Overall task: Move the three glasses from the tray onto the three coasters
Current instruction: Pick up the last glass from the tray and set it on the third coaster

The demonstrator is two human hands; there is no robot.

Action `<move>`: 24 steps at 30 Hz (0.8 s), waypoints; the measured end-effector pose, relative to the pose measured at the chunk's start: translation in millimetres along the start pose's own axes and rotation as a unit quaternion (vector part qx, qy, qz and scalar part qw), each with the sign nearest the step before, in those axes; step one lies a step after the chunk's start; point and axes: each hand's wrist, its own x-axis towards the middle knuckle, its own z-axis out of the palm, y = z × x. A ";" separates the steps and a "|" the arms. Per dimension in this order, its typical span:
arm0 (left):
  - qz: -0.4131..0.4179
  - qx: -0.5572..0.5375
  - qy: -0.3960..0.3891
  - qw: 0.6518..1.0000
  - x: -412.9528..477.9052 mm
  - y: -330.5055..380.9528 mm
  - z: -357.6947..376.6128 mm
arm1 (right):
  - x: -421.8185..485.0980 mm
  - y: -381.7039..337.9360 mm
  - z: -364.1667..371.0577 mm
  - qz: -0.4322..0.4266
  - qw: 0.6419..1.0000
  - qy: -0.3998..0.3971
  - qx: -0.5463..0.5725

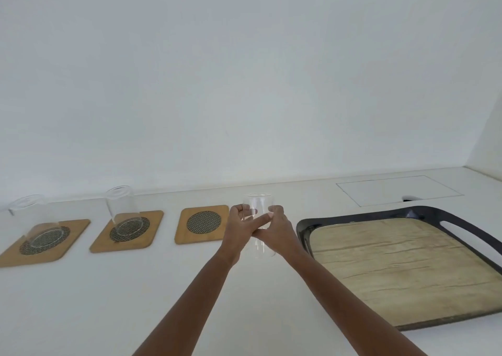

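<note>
Three wooden coasters with dark mesh centres lie in a row on the white counter. A clear glass (35, 219) stands on the left coaster (68, 241), and a second glass (123, 211) on the middle coaster (152, 230). The right coaster (205, 228) is bare. Both hands hold a third clear glass (258, 202) upright between that coaster and the tray (380, 268). My left hand (239, 226) wraps its left side and my right hand (277, 228) its right side. The glass's lower part is hard to see. The tray carries nothing.
The dark-rimmed tray with a wood-look floor sits at the right, its handle cut-out (467, 233) at the far side. A flush rectangular panel (396, 190) is set in the counter behind it. A white wall runs along the back.
</note>
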 end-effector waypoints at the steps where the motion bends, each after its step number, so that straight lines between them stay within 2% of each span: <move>1: 0.003 -0.001 0.005 1.000 0.0 -0.9 -5.2 | 0.3 -1.8 7.0 -0.005 1.000 0.008 0.004; 7: 0.029 0.025 -0.001 0.999 1.2 -4.6 -40.4 | 9.8 -6.9 37.0 -0.008 0.999 0.005 0.030; 11: 0.046 0.080 -0.001 0.996 0.9 -13.2 -65.4 | 17.3 -9.2 52.6 -0.013 0.999 0.014 0.026; 13: 0.046 0.139 0.030 0.989 3.5 -25.3 -80.0 | 22.6 -10.8 59.3 -0.019 0.999 0.022 0.024; 15: 0.034 0.243 0.082 0.966 7.1 -40.7 -95.7 | 29.1 -11.7 65.3 -0.026 0.999 0.025 0.021; 17: 0.015 0.347 0.133 0.928 9.5 -57.1 -111.2 | 35.6 -12.6 70.4 -0.034 0.999 0.026 0.018; 19: -0.005 0.409 0.163 0.898 9.7 -72.2 -125.4 | 42.3 -13.6 75.3 -0.040 0.999 0.028 0.020; 24: -0.015 0.518 0.144 0.843 8.3 -103.9 -153.8 | 61.3 -17.2 90.2 -0.056 0.997 0.034 0.038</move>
